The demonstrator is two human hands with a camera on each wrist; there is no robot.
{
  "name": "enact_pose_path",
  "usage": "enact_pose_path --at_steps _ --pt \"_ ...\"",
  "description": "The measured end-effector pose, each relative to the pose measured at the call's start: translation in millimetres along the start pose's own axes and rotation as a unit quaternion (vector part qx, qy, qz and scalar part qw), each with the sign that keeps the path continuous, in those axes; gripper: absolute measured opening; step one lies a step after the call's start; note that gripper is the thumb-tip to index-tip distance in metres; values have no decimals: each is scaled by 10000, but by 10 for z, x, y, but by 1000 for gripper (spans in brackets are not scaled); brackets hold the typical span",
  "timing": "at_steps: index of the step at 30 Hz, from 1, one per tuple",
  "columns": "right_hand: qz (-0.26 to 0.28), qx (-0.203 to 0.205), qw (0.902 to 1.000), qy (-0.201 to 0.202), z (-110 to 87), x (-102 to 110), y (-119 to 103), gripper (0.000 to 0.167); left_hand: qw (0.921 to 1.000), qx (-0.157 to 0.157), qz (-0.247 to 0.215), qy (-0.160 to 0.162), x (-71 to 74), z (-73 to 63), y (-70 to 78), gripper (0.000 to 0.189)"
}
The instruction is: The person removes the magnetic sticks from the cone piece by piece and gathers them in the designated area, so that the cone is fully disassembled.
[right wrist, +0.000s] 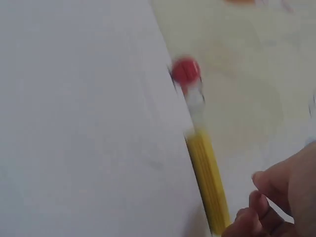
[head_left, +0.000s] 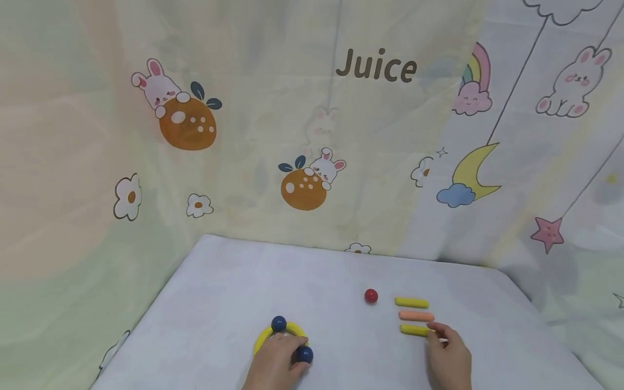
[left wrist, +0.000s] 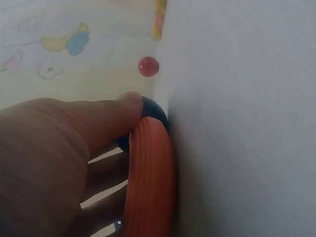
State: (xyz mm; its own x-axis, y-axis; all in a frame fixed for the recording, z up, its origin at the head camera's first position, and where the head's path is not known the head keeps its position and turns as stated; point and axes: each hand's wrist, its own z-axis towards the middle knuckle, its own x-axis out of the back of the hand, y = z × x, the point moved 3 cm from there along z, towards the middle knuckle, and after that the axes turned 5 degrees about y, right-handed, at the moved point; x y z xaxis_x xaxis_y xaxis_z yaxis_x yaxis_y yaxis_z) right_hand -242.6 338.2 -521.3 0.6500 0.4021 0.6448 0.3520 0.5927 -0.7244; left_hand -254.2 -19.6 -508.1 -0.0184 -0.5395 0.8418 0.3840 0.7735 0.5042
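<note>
Pale fabric printed with rabbits, oranges, flowers and the word "Juice" hangs behind a white-covered surface (head_left: pixel 341 281). Toward its front left lies a partly hidden ring-like assembly. Its yellow curved pieces (head_left: pixel 262 339) are smooth and bright, arcing away on either side of a far blue ball (head_left: pixel 279 324), dark navy and glossy. At the near right sits a second blue ball (head_left: pixel 304 355), just as shiny; the left hand (head_left: pixel 275 360) pinches it between thumb and fingers. The left wrist view shows an orange curved piece (left wrist: pixel 150 177), finely ridged along its length, meeting that ball.

Well to the right, a peach rod (head_left: pixel 416 316) lies between a far yellow rod (head_left: pixel 411 303) and a near yellow rod (head_left: pixel 413 330), all straight. The right hand (head_left: pixel 449 352) has bent fingers at the near rod's right end; whether they grasp it, I cannot tell. A glossy red ball (head_left: pixel 371 296) sits near the rods.
</note>
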Motion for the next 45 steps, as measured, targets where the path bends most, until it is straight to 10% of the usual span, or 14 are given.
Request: enact_pose_path --at_steps 4,12,16,23,35,45 --pt "295 610 9898 -1253 -389 -276 -383 17 10000 24 13 -53 -9 -4 -14 35" --pt "853 1911 8919 -4010 -1142 -648 -980 26 9980 -250 59 -571 -25 -20 0 49" --pt "747 2057 8690 -4438 -1321 -727 -1129 37 9981 -544 -29 -285 -29 -53 15 62" --pt "456 1921 8907 -4094 -1329 -757 -1125 39 9981 -604 -138 40 -20 -31 33 61" --pt "327 1518 9315 -3289 -1235 -747 -1083 35 9990 354 -102 -256 110 1 -74 12" --pt "-113 1204 9482 -2938 -1307 -789 -1148 34 9928 399 729 867 241 -34 -177 29"
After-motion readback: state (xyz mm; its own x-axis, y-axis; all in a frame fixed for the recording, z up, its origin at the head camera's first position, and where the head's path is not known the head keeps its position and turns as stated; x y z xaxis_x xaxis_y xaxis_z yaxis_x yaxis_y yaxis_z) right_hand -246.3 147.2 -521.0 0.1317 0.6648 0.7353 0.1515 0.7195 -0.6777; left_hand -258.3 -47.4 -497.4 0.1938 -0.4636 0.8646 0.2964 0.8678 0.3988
